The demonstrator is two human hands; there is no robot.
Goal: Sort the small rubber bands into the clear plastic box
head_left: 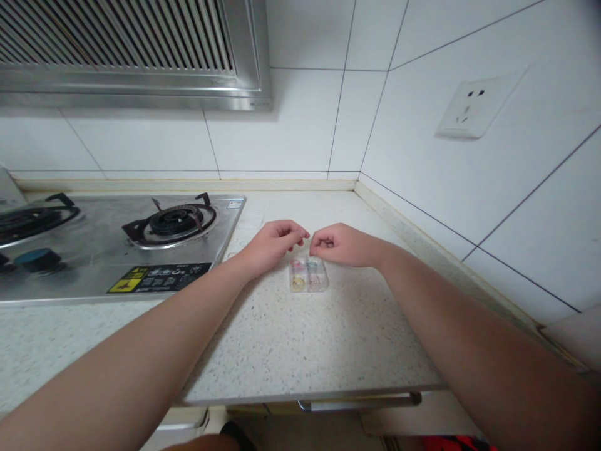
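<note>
A small clear plastic box (308,283) with compartments sits on the countertop below my hands. Coloured rings or loops show inside it, among them a yellow one (298,284) at the front left; pink and green ones lie in other compartments. My left hand (276,243) hovers at the box's back left, thumb and forefinger drawn together. My right hand (345,244) is at its back right corner, fingers curled in and thumb pressed against them. The fingertips of both hands are close together but apart. Anything between them is too small to make out.
A steel gas stove (117,250) with black burners stands on the left, under a range hood (253,75). Faint clear, ring-like items (244,241) lie between the stove and my left hand. The tiled wall (422,169) with a socket (469,106) bounds the speckled countertop (300,351).
</note>
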